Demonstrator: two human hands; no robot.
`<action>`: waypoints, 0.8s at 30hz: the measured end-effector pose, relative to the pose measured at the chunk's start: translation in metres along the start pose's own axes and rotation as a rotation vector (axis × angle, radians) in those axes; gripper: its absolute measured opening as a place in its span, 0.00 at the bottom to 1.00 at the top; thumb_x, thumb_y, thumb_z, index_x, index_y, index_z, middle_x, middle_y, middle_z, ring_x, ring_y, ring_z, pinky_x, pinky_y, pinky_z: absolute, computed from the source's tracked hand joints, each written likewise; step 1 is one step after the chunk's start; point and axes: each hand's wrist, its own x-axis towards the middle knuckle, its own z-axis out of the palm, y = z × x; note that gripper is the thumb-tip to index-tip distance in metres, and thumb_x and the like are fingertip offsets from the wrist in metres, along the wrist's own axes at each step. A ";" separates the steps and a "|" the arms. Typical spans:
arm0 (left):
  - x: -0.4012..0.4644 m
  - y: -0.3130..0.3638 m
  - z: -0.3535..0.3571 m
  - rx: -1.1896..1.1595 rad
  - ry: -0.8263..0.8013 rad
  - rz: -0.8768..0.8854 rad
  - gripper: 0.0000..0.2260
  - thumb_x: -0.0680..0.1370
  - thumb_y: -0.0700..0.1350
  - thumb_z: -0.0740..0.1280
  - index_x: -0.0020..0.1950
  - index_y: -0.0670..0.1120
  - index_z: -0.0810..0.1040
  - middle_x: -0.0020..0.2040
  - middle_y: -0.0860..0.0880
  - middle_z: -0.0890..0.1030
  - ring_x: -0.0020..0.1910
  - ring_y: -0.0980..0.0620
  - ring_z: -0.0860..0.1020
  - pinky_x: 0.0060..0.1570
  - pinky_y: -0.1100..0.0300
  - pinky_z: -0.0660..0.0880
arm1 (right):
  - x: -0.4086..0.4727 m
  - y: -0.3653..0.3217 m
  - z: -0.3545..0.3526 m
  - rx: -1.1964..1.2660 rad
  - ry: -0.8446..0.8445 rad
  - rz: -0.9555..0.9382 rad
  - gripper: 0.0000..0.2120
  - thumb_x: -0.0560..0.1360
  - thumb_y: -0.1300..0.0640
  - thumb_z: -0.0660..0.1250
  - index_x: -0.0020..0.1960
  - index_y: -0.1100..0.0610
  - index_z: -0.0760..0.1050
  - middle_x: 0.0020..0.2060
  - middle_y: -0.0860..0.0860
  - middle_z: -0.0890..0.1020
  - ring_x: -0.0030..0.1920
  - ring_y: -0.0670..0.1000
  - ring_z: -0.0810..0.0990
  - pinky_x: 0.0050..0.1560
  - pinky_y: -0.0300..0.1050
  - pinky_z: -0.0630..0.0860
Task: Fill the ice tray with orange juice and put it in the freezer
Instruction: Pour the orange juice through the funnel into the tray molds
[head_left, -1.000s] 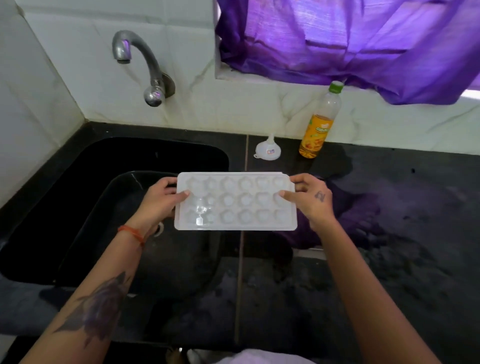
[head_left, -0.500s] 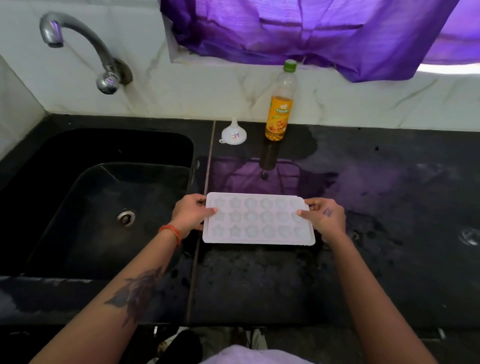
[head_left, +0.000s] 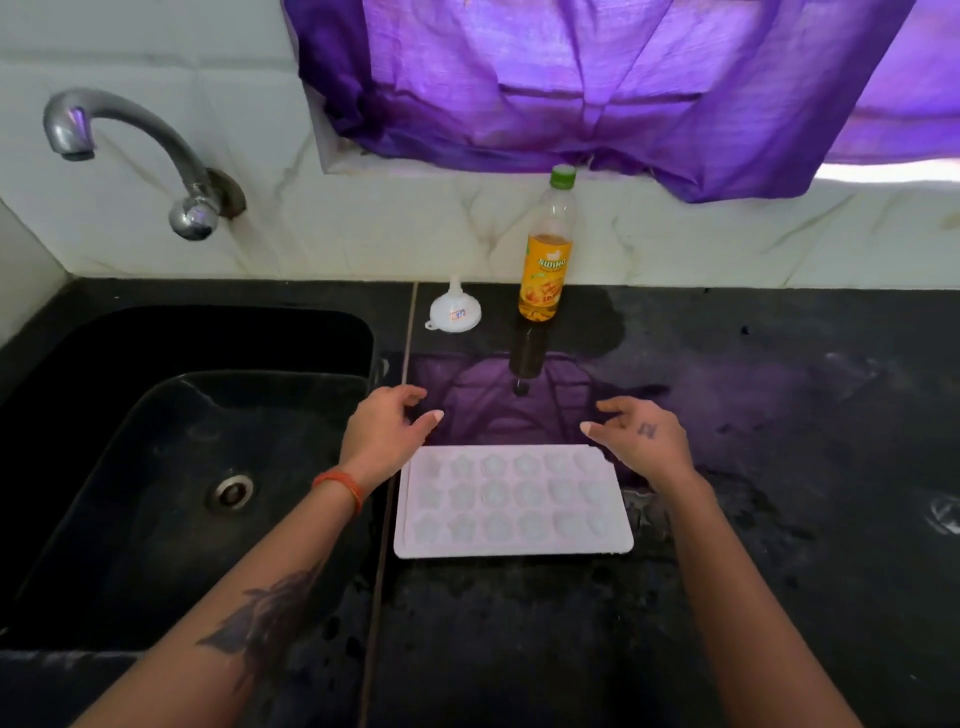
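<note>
Both hands, left hand (head_left: 387, 434) and right hand (head_left: 641, 436), hover released beyond the ice tray (head_left: 511, 501); next, uncap the juice bottle (head_left: 546, 260) and pour slowly.

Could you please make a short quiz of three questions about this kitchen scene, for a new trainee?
1. True or false: the ice tray lies flat on the black counter, and neither hand grips it.
2. Which thing stands nearest to the juice bottle? A) the tap B) the white funnel C) the sink drain
3. Fill in: the bottle's green cap is ____ the bottle.

Key
1. True. The left hand and right hand hover open just beyond the tray's far corners.
2. B. The white funnel sits upside down just left of the bottle.
3. On. No juice shows in the tray's moulds.
</note>
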 end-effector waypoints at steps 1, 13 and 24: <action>0.012 0.009 0.001 -0.028 -0.023 0.048 0.19 0.75 0.51 0.70 0.63 0.47 0.76 0.61 0.48 0.78 0.49 0.53 0.79 0.47 0.62 0.72 | 0.007 -0.010 -0.005 0.019 -0.008 -0.028 0.24 0.71 0.42 0.70 0.63 0.50 0.75 0.53 0.50 0.83 0.55 0.52 0.80 0.53 0.44 0.73; 0.133 0.061 0.050 0.571 -0.514 0.412 0.29 0.75 0.56 0.66 0.74 0.51 0.63 0.73 0.44 0.64 0.71 0.41 0.64 0.66 0.43 0.66 | 0.162 -0.143 -0.038 0.264 0.141 -0.118 0.49 0.68 0.50 0.76 0.77 0.55 0.49 0.71 0.60 0.66 0.70 0.59 0.66 0.67 0.50 0.67; 0.136 0.013 0.077 0.611 -0.383 0.523 0.32 0.74 0.65 0.61 0.75 0.55 0.60 0.78 0.51 0.57 0.76 0.47 0.55 0.70 0.48 0.57 | 0.192 -0.154 -0.007 0.367 0.344 -0.157 0.35 0.67 0.51 0.76 0.66 0.53 0.61 0.60 0.56 0.75 0.59 0.57 0.75 0.58 0.49 0.73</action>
